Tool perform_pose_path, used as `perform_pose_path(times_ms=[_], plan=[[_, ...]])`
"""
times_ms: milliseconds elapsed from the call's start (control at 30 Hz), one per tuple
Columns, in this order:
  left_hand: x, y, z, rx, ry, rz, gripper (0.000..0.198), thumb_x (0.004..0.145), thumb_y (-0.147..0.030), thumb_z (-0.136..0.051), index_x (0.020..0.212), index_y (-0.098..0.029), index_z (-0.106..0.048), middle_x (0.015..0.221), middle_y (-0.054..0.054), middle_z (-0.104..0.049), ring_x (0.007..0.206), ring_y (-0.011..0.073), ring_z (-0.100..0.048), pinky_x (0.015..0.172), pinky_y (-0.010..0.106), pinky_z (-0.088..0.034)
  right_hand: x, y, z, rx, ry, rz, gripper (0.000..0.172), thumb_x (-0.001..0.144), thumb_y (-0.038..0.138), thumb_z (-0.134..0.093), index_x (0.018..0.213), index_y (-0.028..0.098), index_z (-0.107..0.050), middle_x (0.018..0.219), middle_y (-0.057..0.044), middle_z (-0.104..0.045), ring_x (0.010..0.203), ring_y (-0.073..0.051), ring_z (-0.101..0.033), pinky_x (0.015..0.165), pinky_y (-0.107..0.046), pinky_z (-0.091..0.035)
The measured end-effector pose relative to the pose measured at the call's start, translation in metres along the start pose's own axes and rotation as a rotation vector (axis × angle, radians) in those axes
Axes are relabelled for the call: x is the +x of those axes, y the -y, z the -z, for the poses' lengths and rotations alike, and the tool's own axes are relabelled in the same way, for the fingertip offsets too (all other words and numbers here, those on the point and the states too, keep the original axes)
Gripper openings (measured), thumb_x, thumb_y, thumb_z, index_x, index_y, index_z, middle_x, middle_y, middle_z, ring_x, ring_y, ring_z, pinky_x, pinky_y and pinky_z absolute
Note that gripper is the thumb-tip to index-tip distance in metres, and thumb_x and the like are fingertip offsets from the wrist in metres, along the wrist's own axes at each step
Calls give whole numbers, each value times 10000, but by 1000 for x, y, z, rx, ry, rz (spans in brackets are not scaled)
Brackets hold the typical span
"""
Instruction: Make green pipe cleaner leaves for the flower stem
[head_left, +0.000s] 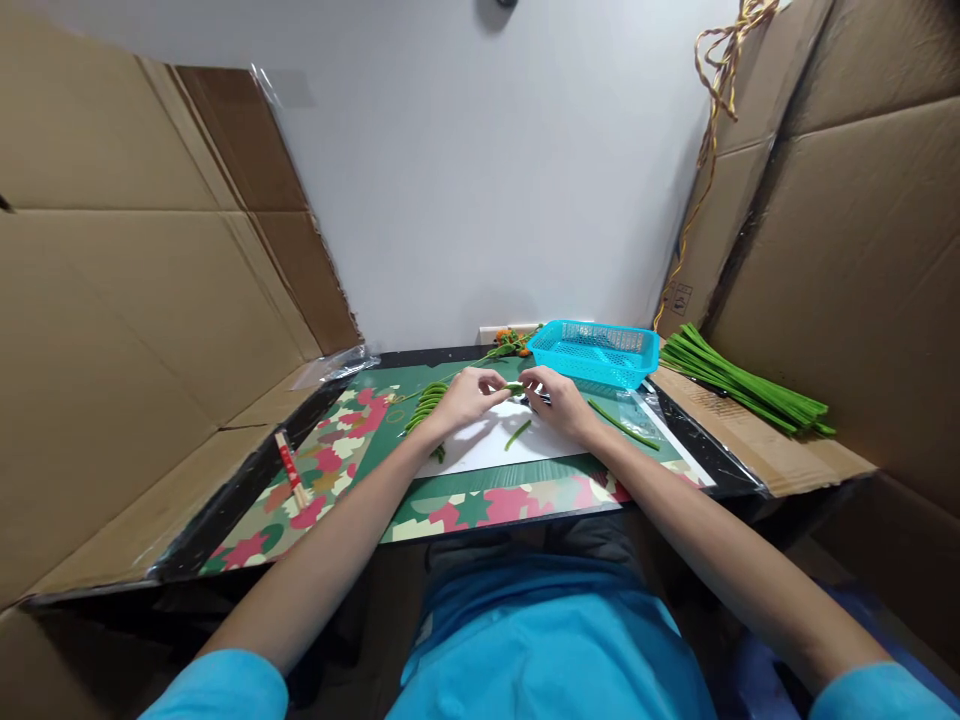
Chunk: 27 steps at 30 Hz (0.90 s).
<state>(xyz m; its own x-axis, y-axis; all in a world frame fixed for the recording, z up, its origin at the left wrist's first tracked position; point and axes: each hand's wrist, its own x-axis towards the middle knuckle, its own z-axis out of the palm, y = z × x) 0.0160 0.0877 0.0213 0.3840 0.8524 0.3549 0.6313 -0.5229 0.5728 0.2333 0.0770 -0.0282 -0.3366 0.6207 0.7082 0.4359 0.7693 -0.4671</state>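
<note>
My left hand (471, 396) is closed in a pinch on one end of a short green piece (514, 388) that looks like a folded pipe cleaner. The fingertips of my right hand (559, 398) are closed on its other end, just above a white sheet (480, 455). Something small and dark shows under my right fingers, too hidden to name. One loose green piece (517, 434) lies on the sheet between my wrists. A row of curved green pieces (426, 408) rests beside my left hand. Right of my right wrist lies a longer green pipe cleaner (624, 425).
Behind my hands stand a blue plastic basket (596, 375) and orange flowers with green leaves (514, 343). A bundle of long green pipe cleaners (742, 380) lies at the right on cardboard. Red-wrapped chopsticks (291, 468) lie at the left. Cardboard walls (862, 250) flank the table.
</note>
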Motion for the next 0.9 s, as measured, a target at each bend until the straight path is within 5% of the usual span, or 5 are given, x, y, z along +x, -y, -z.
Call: perform_pose_path(times_ms=[133,300,633,900], plan=[[16,17,25,216,-36,5,148,815,-287,-707,874,-209,-818,894,74,-802,837,242,-684,809,345,-498,-1,-2,1,-88,36,-17,267,983,138,-542,1199,202,-685,1219,-115,-721,1160,-269,-629,1015,-412,-501],[23,37,42,414,-40,29,165,817,-206,-683,887,-242,-828,935,80,-818,910,282,-720,916,391,-479,-4,-2,-1,-157,256,24,207,981,150,-594,1059,209,-777,1252,-111,-739,1171,-285,-666,1017,-407,-497],[13,54,38,608,37,53,109,766,-223,-655,767,-237,-763,861,90,-799,900,300,-703,936,427,-423,-4,0,0,-235,270,7,243,1016,183,-581,845,214,-752,1060,-84,-761,1009,-254,-696,877,-346,-482],[11,60,35,567,47,67,101,781,-199,-654,775,-217,-753,890,102,-801,909,316,-709,951,443,-392,-10,-11,-1,-320,235,-123,193,997,224,-614,1092,196,-780,1358,-164,-702,1219,-336,-655,970,-431,-494]])
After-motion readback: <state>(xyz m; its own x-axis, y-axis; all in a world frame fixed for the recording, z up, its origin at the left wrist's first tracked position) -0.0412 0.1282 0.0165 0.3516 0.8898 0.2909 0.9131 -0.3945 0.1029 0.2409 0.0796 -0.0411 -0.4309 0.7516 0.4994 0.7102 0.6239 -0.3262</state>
